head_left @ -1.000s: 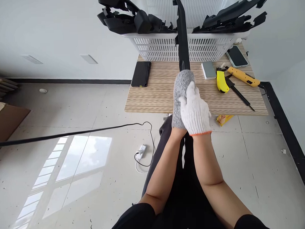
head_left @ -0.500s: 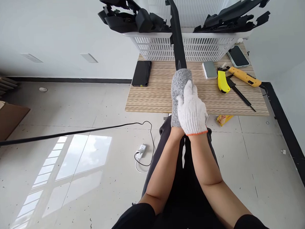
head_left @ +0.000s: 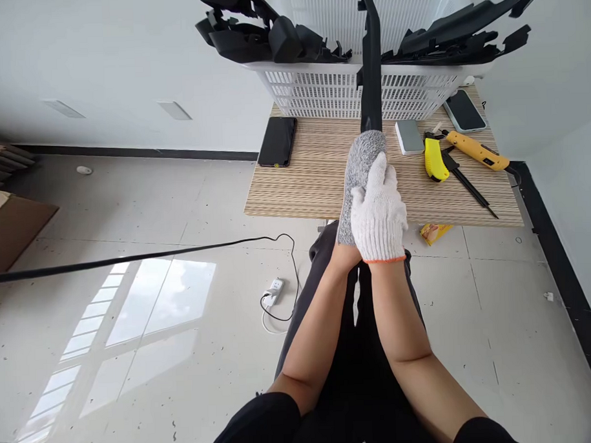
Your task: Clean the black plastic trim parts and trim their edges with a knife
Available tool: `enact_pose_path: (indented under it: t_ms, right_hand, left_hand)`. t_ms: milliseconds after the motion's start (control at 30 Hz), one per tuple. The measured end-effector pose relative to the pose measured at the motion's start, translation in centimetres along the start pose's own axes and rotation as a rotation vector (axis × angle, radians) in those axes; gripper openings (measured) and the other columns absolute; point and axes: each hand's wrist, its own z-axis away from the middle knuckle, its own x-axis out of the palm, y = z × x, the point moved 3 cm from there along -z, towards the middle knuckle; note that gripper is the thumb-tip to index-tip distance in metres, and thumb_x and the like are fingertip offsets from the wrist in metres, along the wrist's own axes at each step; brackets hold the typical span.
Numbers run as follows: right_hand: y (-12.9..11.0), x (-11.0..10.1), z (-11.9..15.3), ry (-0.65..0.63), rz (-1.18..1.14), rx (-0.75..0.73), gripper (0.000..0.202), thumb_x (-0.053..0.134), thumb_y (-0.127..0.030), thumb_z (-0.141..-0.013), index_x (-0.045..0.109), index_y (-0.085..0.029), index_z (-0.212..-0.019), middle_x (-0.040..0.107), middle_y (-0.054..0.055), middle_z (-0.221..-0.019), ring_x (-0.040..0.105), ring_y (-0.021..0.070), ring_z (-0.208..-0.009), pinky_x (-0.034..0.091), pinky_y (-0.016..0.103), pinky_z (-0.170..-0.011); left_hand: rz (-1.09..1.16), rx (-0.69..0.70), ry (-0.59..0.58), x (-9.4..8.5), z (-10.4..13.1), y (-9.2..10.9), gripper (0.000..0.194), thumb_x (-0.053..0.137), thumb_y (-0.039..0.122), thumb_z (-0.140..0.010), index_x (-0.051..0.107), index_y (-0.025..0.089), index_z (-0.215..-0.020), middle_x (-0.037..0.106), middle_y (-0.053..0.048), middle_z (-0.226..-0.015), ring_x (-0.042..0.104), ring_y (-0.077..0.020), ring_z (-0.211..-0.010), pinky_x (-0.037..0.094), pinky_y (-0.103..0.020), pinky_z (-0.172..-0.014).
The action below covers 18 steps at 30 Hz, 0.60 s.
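My left hand (head_left: 364, 164), in a grey knitted glove, is closed around the near end of a long black plastic trim strip (head_left: 371, 83). The strip stands out away from me, and its hooked far end reaches over the white basket. My right hand (head_left: 380, 212), in a white knitted glove with an orange cuff, presses against the left glove from the right side. Its fingers are bent together, and whatever they hold is hidden. The strip's near end is covered by the gloves.
The white basket (head_left: 320, 98) holds several black plastic parts (head_left: 284, 41). On the wooden table (head_left: 318, 188) lie a dark phone (head_left: 277, 141), a grey box (head_left: 409, 137), a yellow-handled cutter (head_left: 435, 160), black calipers (head_left: 468, 183), a yellow corded tool (head_left: 477, 150) and another phone (head_left: 465, 110). A power strip (head_left: 273, 292) rests on the floor.
The black trim strip has swung to the right and now stands nearly upright in view. Both gloved hands shifted slightly right with it, keeping together.
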Motion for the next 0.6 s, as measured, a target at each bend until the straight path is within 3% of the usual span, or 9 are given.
enact_pose_path:
  t_ms: [200, 300, 433, 500, 600]
  right_hand:
    - [1.1, -0.7, 1.4, -0.075, 0.044, 0.000, 0.061, 0.043, -0.029, -0.100, 0.030, -0.022, -0.159, 0.046, 0.020, -0.152, 0.069, 0.0321, -0.102, 0.058, 0.048, -0.084]
    - [1.3, 0.2, -0.5, 0.038, -0.024, 0.021, 0.059, 0.038, -0.028, -0.101, 0.028, -0.024, -0.159, 0.038, 0.017, -0.159, 0.066, 0.0300, -0.111, 0.055, 0.044, -0.090]
    - [1.4, 1.2, -2.3, 0.177, -0.032, 0.007, 0.059, 0.031, -0.029, -0.102, 0.023, -0.022, -0.160, 0.024, 0.017, -0.166, 0.062, 0.0290, -0.118, 0.054, 0.039, -0.090]
    - [1.6, 0.9, -1.7, 0.113, 0.013, -0.028, 0.059, 0.030, -0.028, -0.103, 0.022, -0.022, -0.161, 0.021, 0.017, -0.167, 0.064, 0.0288, -0.115, 0.055, 0.040, -0.088]
    - [2.4, 0.1, 0.4, -0.069, 0.122, -0.103, 0.059, 0.036, -0.028, -0.102, 0.027, -0.027, -0.159, 0.025, 0.017, -0.166, 0.069, 0.0297, -0.104, 0.059, 0.047, -0.083]
  left_hand:
    - [0.018, 0.110, -0.026, 0.3, -0.4, 1.5, 0.036, 0.059, 0.047, -0.091, 0.062, 0.028, -0.122, 0.063, -0.005, -0.136, 0.045, -0.0282, -0.143, 0.035, -0.045, -0.121]
    - [-0.047, 0.190, -0.066, 0.8, -0.1, 2.1, 0.045, 0.072, 0.038, -0.083, 0.062, 0.025, -0.124, 0.061, -0.008, -0.139, 0.042, -0.0286, -0.145, 0.032, -0.044, -0.122]
    - [-0.117, 0.169, -0.066, 1.0, 0.1, 2.0, 0.037, 0.078, 0.034, -0.073, 0.069, 0.020, -0.107, 0.069, -0.012, -0.124, 0.053, -0.0332, -0.134, 0.044, -0.045, -0.111]
    - [-0.141, 0.121, -0.049, 0.7, 0.0, 1.5, 0.029, 0.077, 0.031, -0.074, 0.070, 0.020, -0.100, 0.072, -0.012, -0.115, 0.056, -0.0349, -0.129, 0.046, -0.047, -0.109]
    - [-0.171, 0.066, -0.021, 0.3, -0.5, 1.2, 0.023, 0.068, 0.026, -0.084, 0.068, 0.021, -0.106, 0.072, -0.011, -0.116, 0.058, -0.0327, -0.128, 0.043, -0.047, -0.114]
